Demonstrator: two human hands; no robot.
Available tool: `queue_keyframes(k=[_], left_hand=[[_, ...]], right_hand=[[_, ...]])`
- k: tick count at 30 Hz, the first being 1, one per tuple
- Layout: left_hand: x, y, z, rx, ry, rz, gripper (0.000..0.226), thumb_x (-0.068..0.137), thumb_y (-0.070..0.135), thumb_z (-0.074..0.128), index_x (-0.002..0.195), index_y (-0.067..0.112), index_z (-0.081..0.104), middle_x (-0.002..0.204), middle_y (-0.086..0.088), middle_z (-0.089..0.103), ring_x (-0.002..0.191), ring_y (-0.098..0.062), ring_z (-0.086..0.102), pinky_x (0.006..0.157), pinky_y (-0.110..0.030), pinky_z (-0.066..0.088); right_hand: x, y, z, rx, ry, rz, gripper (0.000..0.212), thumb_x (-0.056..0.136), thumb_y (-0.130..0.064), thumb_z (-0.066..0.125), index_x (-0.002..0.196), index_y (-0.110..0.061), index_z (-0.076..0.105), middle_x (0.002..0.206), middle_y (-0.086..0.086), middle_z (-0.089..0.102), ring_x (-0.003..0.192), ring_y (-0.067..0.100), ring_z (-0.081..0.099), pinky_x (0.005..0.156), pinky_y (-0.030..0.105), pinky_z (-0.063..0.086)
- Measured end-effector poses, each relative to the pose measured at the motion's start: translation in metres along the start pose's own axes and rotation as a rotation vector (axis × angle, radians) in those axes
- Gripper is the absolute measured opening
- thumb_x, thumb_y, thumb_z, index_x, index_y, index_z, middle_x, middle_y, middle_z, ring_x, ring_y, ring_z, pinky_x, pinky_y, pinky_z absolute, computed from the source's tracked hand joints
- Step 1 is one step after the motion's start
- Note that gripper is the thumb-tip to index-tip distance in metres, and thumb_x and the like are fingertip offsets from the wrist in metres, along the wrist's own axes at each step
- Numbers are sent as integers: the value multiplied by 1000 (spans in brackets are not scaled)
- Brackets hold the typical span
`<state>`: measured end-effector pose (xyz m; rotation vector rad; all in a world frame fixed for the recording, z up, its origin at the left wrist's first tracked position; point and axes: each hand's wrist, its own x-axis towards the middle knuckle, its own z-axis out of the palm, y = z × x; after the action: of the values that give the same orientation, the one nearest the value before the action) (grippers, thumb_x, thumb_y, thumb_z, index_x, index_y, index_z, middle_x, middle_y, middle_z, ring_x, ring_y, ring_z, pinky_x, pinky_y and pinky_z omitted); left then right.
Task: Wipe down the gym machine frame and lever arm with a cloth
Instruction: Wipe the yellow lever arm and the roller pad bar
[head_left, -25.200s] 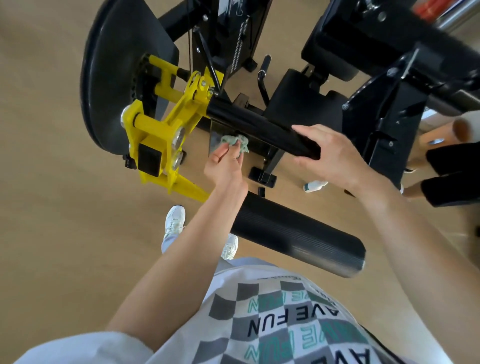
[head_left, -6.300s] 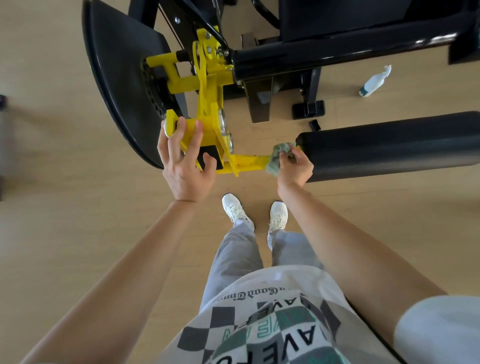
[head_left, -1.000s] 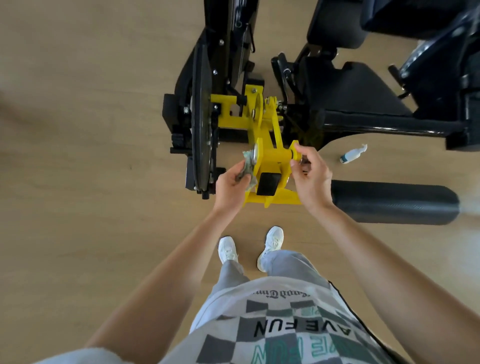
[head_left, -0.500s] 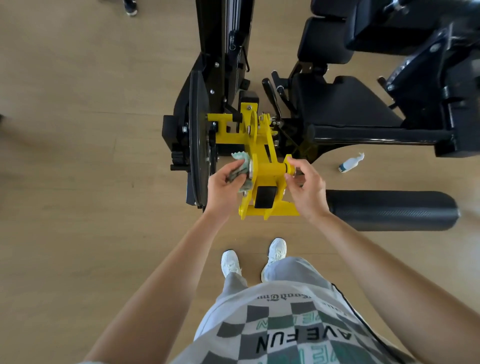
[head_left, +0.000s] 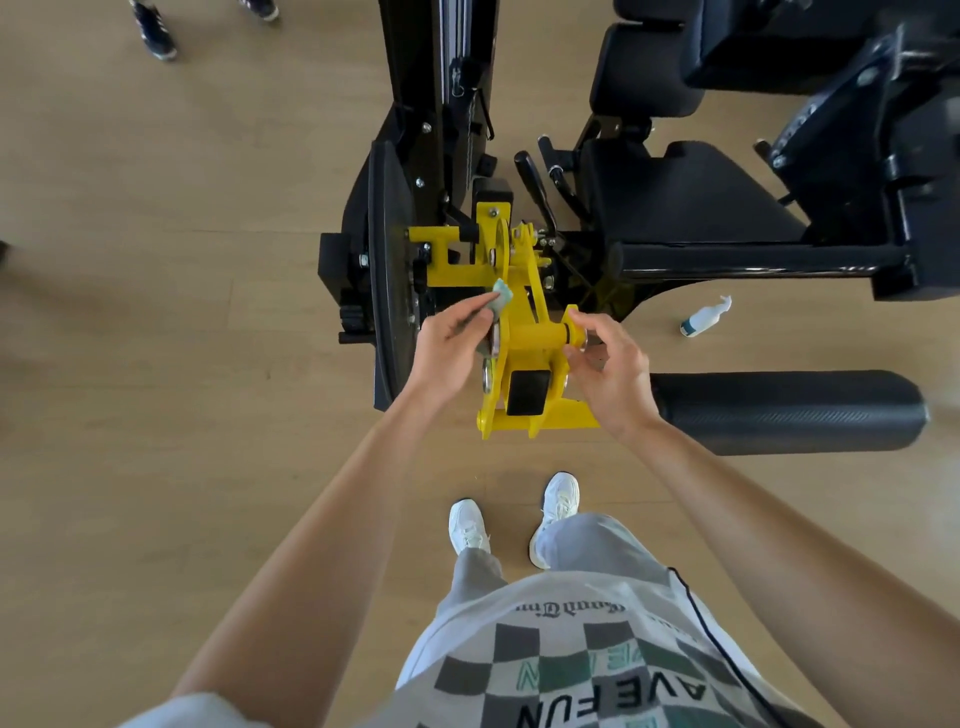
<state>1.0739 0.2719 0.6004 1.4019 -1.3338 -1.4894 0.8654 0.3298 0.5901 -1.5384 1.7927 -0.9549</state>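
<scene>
The yellow lever arm (head_left: 524, 332) of the black gym machine frame (head_left: 441, 119) stands straight in front of me. My left hand (head_left: 449, 348) presses a crumpled pale green cloth (head_left: 500, 299) against the lever arm's left face, near the pivot. My right hand (head_left: 610, 371) curls around the yellow cross pin (head_left: 558, 332) sticking out of the arm's right side. A black foam roller pad (head_left: 784, 410) extends to the right from the arm's lower end.
A black disc-shaped guard (head_left: 387, 270) stands edge-on left of the lever arm. The black seat (head_left: 691, 192) and a crossbar (head_left: 753, 257) lie to the right. A white spray bottle (head_left: 704, 317) lies on the wooden floor. Another person's dark shoes (head_left: 156, 34) show at top left.
My left hand has slid the cloth up the left face of the yellow arm toward the pivot. My right hand stays on the cross pin. The view has shifted back a little.
</scene>
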Motion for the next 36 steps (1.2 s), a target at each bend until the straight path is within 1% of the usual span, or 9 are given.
queue_keyframes(k=[3, 7, 12, 18, 22, 25, 31, 33, 36], left_hand=[[1, 2, -3, 33, -48, -40, 31, 107, 18, 49, 133, 18, 65, 112, 1, 75, 104, -17, 71, 95, -40, 58], [-17, 1, 1, 185, 77, 86, 34, 101, 12, 59, 135, 12, 63, 115, 7, 70, 102, -4, 68, 88, -18, 55], [-43, -3, 16, 248, 131, 287, 33, 94, 0, 67, 124, 12, 71, 124, 10, 60, 112, 2, 62, 90, -16, 54], [-66, -9, 35, 441, 158, 375, 28, 88, 1, 74, 115, 9, 76, 129, -12, 49, 116, 11, 49, 93, -6, 45], [-82, -8, 54, 455, 183, 346, 26, 89, 7, 74, 115, 14, 75, 124, -7, 49, 108, 8, 54, 85, -17, 53], [-96, -13, 77, 456, 82, 321, 26, 88, 10, 75, 113, 14, 74, 111, -2, 57, 100, -5, 60, 82, -19, 52], [-91, -17, 101, 373, -135, 121, 29, 92, 17, 72, 120, 20, 67, 113, 13, 69, 103, 4, 65, 80, -12, 54], [-86, -19, 99, 434, -120, 207, 28, 92, 16, 71, 120, 16, 68, 115, 8, 69, 103, -1, 67, 79, -25, 61], [-75, -19, 93, 564, 75, 432, 27, 92, 12, 69, 119, 9, 69, 115, -2, 68, 101, -16, 66, 81, -38, 61]], right_hand=[[-1, 3, 1, 4, -5, -13, 39, 98, -12, 64, 135, -20, 57, 112, -1, 63, 92, 14, 63, 81, 34, 59], [-4, 8, 3, 45, -30, -6, 47, 98, -6, 62, 140, -23, 53, 113, 2, 61, 96, 23, 63, 86, 45, 58], [-18, 0, 3, 132, -86, 124, 71, 94, 2, 61, 151, -35, 40, 112, -11, 50, 101, 11, 63, 81, 18, 55], [-50, -12, 4, 328, -23, 235, 77, 91, -1, 68, 150, -43, 40, 128, -5, 51, 107, 7, 64, 77, 20, 58], [-82, -14, 3, 465, -22, 286, 65, 87, 1, 73, 142, -29, 54, 129, -1, 58, 101, 11, 72, 77, 21, 57], [-97, -11, -2, 575, -63, 293, 57, 87, 7, 70, 137, -17, 57, 124, 3, 67, 97, 18, 74, 80, 31, 60], [-102, 26, -17, 668, 19, 540, 35, 84, 10, 72, 111, -10, 71, 94, 12, 74, 85, 30, 75, 78, 53, 62], [-93, 52, -21, 608, 59, 606, 35, 82, 12, 69, 105, -14, 72, 91, 8, 75, 83, 28, 75, 80, 52, 62], [-72, 91, -28, 344, 82, 591, 43, 79, 8, 62, 106, -25, 73, 93, -1, 75, 80, 18, 75, 79, 41, 63]])
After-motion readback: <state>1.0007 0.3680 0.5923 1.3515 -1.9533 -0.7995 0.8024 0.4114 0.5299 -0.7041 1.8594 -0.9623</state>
